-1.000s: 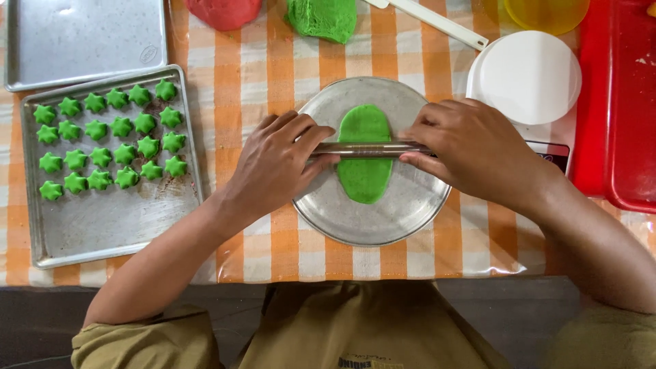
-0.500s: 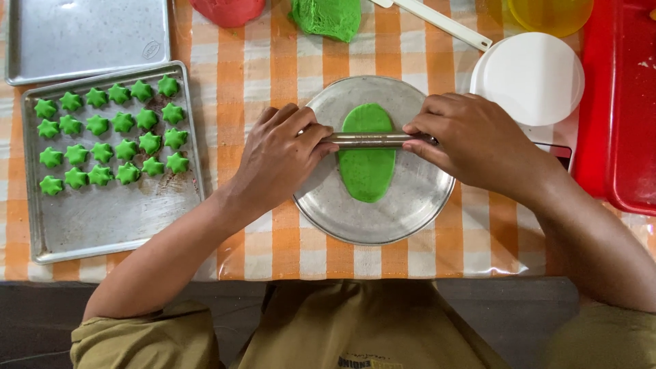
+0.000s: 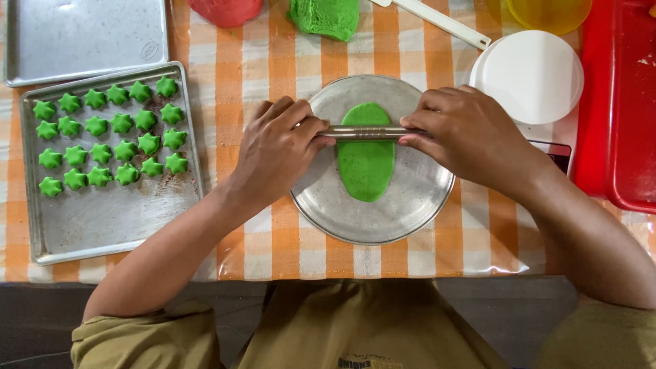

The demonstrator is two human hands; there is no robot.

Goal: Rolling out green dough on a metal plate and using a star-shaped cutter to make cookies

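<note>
Rolling step, frame centre: left hand (image 3: 277, 147) and right hand (image 3: 468, 137) grip the rod (image 3: 365, 132) ends over green dough (image 3: 365, 160) on a round tray (image 3: 410, 212); next likely needs even downward pressure.

Table covered by orange-checked cloth (image 3: 260, 61). Laid directly on it: two baking trays (image 3: 102, 219) at left, round metal plate (image 3: 417, 205) at centre, red tray (image 3: 615, 123) at right.

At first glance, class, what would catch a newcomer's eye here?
The bright green dough flattened on the round metal plate at centre, with the left hand and right hand pressing a metal rolling pin across it. To the left, rows of green star shapes fill a baking tray.
</note>
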